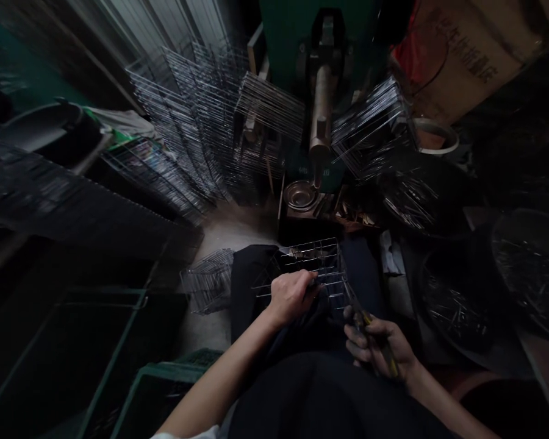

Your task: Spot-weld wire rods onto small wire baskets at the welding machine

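Observation:
A small wire rack (332, 277) of thin metal rods rests over my lap. My left hand (293, 296) is closed around its rods near the middle. In my right hand (377, 344) is a pair of pliers (387, 353) with yellow-and-dark handles, fingers wrapped round the grips. The jaws of the pliers point up and left, to the rack's right edge; whether they bite on a wire is too dark to tell. Left of my knee stands a bundle of similar wire pieces (208, 283).
Ahead stands a green machine with a metal arm (321, 116), a small metal dish (301, 195) below it. Stacked wire racks (187, 116) lean at the back left. Dark basins (416, 195) with metal rods sit at right. Green-rimmed crates (132, 390) are at lower left.

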Available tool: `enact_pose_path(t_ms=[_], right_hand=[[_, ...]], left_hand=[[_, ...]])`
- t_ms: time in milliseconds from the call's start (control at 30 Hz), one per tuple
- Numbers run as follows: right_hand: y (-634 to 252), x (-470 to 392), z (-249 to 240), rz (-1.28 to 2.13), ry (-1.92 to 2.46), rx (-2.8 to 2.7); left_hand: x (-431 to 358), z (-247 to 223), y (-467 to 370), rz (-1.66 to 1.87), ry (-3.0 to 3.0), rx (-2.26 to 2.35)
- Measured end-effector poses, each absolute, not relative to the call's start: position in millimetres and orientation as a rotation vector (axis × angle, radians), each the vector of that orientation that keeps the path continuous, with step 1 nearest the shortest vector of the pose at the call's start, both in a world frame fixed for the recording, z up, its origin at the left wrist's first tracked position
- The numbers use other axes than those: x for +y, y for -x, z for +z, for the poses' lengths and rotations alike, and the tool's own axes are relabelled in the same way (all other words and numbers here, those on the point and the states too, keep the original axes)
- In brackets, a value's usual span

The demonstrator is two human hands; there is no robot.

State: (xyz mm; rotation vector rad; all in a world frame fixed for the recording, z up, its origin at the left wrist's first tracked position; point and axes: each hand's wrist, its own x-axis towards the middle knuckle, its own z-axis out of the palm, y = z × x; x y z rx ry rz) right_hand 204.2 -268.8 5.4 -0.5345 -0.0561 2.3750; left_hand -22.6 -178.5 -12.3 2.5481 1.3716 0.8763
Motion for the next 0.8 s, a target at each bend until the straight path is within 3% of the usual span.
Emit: enact_pose_path(t_ms=[300,567,800], right_hand=[[-222.2,-262.3,5.4,2.357,0.886,-0.368],[-180.7,-273.1,-5.7,2.308,0.174,-0.009],[-211.0,-264.2,-1.9,2.324,0.797,-0.395]], left_hand=[[-183.8,-16.7,20.8,0.854,-2.54,1.36],[-182.0,-12.9,21.1,0.924,-2.537,1.375],[-178.5,-14.2,21.1,0.857,-2.534,1.347]])
